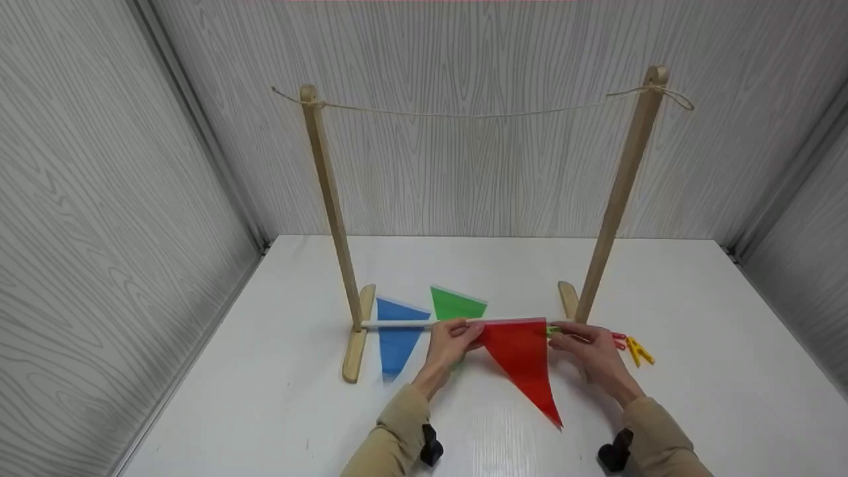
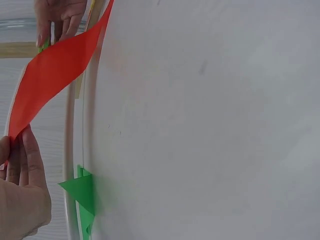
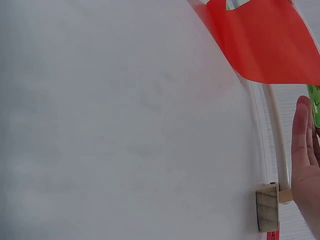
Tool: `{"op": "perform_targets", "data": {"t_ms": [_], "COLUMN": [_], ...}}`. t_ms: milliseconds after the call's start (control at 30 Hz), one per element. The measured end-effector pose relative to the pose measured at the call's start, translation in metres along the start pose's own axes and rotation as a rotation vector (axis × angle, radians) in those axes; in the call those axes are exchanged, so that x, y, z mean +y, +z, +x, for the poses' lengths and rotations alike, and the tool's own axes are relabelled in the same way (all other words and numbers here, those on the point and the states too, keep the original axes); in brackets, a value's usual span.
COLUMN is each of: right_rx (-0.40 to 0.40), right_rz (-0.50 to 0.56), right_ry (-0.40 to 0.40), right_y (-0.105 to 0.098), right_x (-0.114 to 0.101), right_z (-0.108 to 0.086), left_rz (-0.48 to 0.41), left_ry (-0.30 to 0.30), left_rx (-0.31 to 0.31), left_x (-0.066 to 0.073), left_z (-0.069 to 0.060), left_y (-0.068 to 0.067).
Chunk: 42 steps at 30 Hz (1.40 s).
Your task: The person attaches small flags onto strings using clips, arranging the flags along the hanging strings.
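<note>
In the head view a red triangular pennant [image 1: 527,351] is held up off the table, its point hanging down to the right. My left hand [image 1: 447,351] pinches its upper left corner between thumb and fingers. At the upper right corner, my right hand [image 1: 593,358] pinches a green clothespin [image 1: 553,329]. The right wrist view has that clothespin [image 3: 315,105] right against the pennant's edge; whether it is clamped on the cloth I cannot tell. Behind my left hand lie a blue pennant [image 1: 397,344] and a green pennant [image 1: 457,303], the latter partly covered.
Two wooden posts, left [image 1: 331,205] and right [image 1: 619,199], carry a slightly sagging string [image 1: 464,116] tied near their tops. A white rod [image 1: 397,324] runs low between them. A yellow clothespin [image 1: 640,351] and a red clothespin [image 1: 619,336] lie right of my right hand.
</note>
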State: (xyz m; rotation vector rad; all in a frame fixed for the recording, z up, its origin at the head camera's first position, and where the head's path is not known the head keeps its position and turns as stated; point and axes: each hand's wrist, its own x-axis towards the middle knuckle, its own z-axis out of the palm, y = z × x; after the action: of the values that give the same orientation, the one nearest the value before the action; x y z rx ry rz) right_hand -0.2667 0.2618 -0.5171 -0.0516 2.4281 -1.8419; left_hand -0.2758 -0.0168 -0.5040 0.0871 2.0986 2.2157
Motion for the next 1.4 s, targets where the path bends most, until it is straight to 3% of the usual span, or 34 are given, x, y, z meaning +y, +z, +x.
{"op": "perform_targets", "data": {"t_ms": [167, 300, 433, 667, 767, 933, 1100, 1400], "right_rx": [0.034, 0.081, 0.116, 0.118, 0.103, 0.039, -0.011, 0.025], "right_rz": [0.01, 0.04, 0.141, 0.397, 0.497, 0.656, 0.79, 0.815], "right_ry": [-0.018, 0.022, 0.021, -0.176, -0.268, -0.406, -0.541, -0.709], "right_y": [0.0, -0.005, -0.012, -0.024, -0.028, -0.036, -0.043, -0.057], "right_x": [-0.002, -0.006, -0.014, -0.037, -0.049, -0.069, -0.093, -0.142], "right_z": [-0.002, -0.003, -0.004, -0.004, -0.004, -0.004, -0.002, 0.0], "left_rz": [-0.007, 0.001, 0.063, 0.226, 0.261, 0.261, 0.216, 0.127], "left_ry": [0.003, 0.022, 0.101, 0.339, 0.393, 0.439, 0.423, 0.476], "left_rx": [-0.002, 0.006, 0.031, 0.036, 0.044, 0.096, 0.136, 0.118], "left_x": [0.003, 0.008, 0.017, 0.048, 0.06, 0.079, 0.098, 0.134], "left_z": [-0.001, 0.0, -0.001, -0.007, -0.007, -0.003, 0.002, 0.007], "left_y": [0.0, -0.001, 0.001, 0.011, 0.014, 0.018, 0.023, 0.033]}}
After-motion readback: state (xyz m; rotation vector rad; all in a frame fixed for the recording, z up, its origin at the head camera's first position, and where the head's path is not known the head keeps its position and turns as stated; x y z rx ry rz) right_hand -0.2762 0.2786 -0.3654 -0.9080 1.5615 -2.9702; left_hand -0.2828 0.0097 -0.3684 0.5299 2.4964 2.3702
